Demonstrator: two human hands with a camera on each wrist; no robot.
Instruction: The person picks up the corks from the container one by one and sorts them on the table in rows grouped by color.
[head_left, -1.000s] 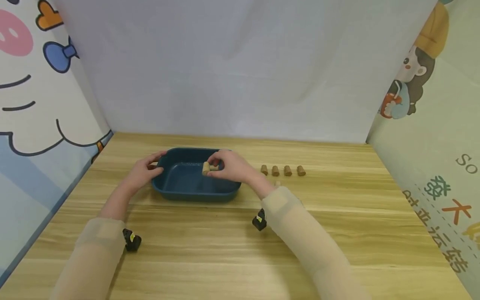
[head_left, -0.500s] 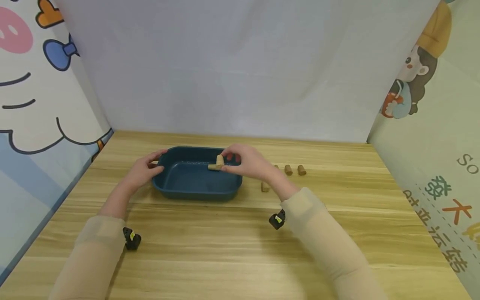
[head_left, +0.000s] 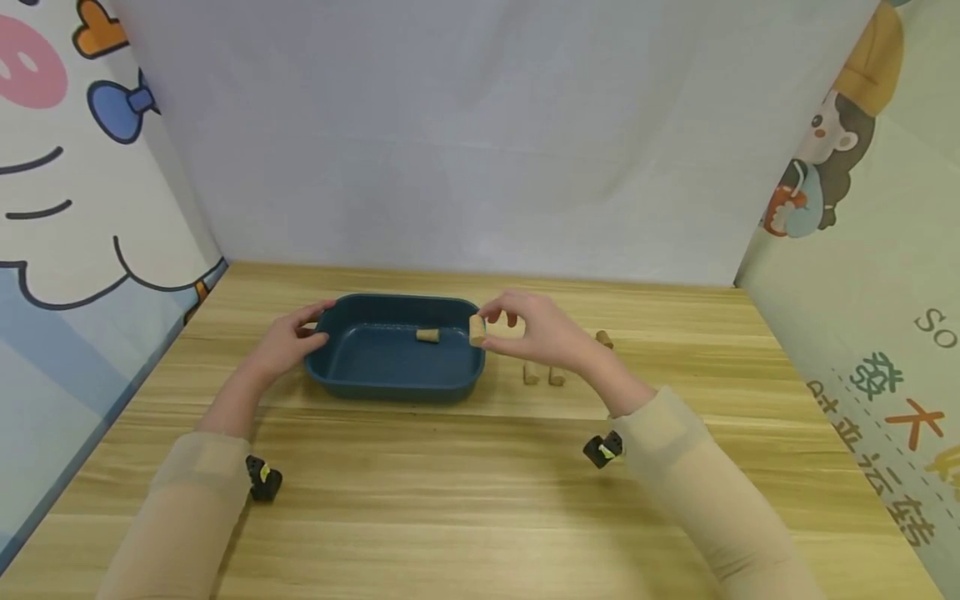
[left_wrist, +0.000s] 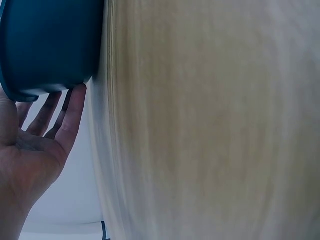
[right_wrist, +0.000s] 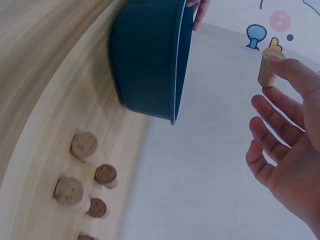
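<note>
My right hand pinches a cork stopper between thumb and index finger, over the right rim of a dark teal rectangular basin. The other fingers stay spread apart in the right wrist view, where the held cork stands beyond the basin. Another cork lies on its side inside the basin. At the basin's left end, my left hand holds the rim, thumb on top and fingers against the outer wall. In the left wrist view the fingertips touch the basin's underside edge.
On the wood table right of the basin stand two light corks, with a darker cork farther back. More dark corks show in the right wrist view, partly hidden by my right hand in the head view. A white cloth rises behind.
My right hand has moved right, carrying the pinched cork from above the basin to its right rim. The cork lying in the basin stays put. My left hand has not moved.
</note>
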